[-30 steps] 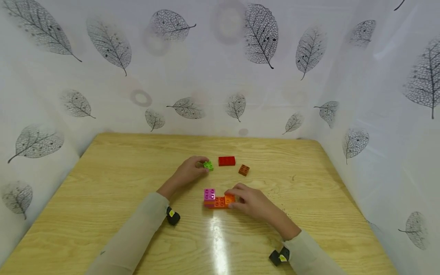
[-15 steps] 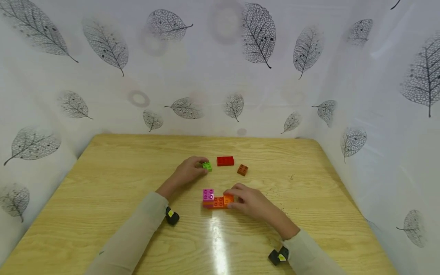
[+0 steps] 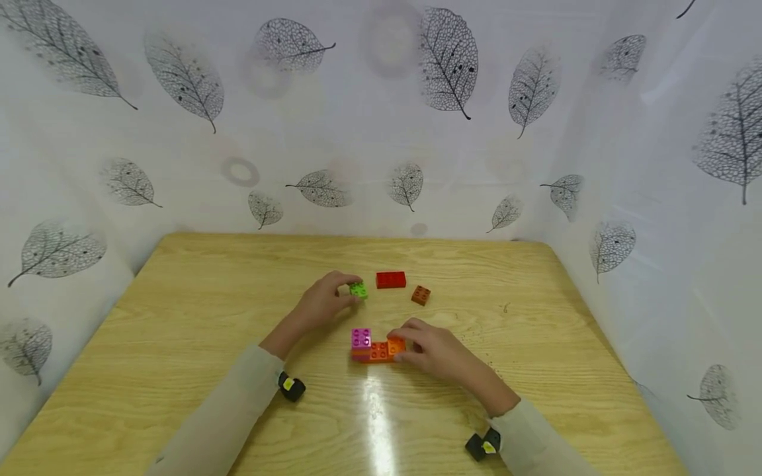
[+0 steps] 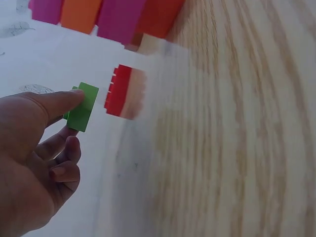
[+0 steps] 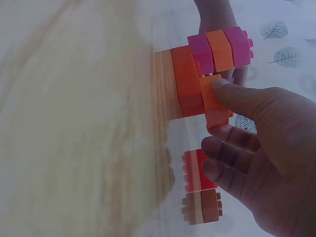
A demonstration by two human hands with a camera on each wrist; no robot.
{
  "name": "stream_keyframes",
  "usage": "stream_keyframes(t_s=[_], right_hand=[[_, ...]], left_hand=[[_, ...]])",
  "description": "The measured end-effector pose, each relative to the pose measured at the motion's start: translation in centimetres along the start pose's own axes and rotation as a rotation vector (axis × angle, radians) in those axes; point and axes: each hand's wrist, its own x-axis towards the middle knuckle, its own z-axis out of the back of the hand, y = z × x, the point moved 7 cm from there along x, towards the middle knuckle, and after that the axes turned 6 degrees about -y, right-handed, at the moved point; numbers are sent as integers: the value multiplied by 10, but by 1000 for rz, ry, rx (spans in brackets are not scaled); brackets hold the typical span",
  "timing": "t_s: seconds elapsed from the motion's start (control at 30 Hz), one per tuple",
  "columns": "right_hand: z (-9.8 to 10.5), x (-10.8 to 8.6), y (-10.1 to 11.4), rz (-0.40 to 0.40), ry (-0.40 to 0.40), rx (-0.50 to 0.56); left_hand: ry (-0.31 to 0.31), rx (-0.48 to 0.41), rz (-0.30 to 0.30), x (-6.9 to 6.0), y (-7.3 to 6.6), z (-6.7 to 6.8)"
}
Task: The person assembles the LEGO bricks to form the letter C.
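Note:
With thumb and index finger, my left hand [image 3: 321,301] pinches a small green building brick [image 4: 83,106]. The left wrist view shows the brick tilted and seemingly off the tabletop. My right hand [image 3: 437,347] holds an orange brick [image 5: 215,101] between thumb and fingers. This brick is at the right end of a longer red-orange brick [image 3: 378,352]; whether it is pressed fully down, I cannot tell. At that brick's left end rises a stack of pink, orange and pink bricks [image 3: 361,338]. The left hand is partly hidden behind the stack in the right wrist view.
Beyond the hands lie a long red brick [image 3: 390,279] and a small brown brick [image 3: 421,295] on the wooden table [image 3: 238,264]. A white curtain [image 3: 357,119] printed with leaves encloses the table's back and sides.
My left wrist and forearm have drawn slightly back and to the left, while the fingers stay at the green brick. The right hand and the assembled bricks keep their places.

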Motion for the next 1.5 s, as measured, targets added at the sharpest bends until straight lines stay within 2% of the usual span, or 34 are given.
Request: stream_keyframes(t_s=[0.27,0.43,0.7,1.0,1.37,1.5], right_hand=[[0,0,-1,5,-10,1],[1,-1,0,14,-12,4],[0,-1,-1,10,-8,12],[0,-1,0,9,-12,16],[0,-1,1,6,-2,13],[0,-1,0,13,-5,11]], left_hand=[[-12,-16,-49,-21,-21,11],[-5,-22,-57,-36,-32,18],[14,-29,-112,-55,-46,22],[37,-74,-157,-73,-54,22],[16,-131,-159,-86,-54,29],[35,-122,-149,-89,-59,28]])
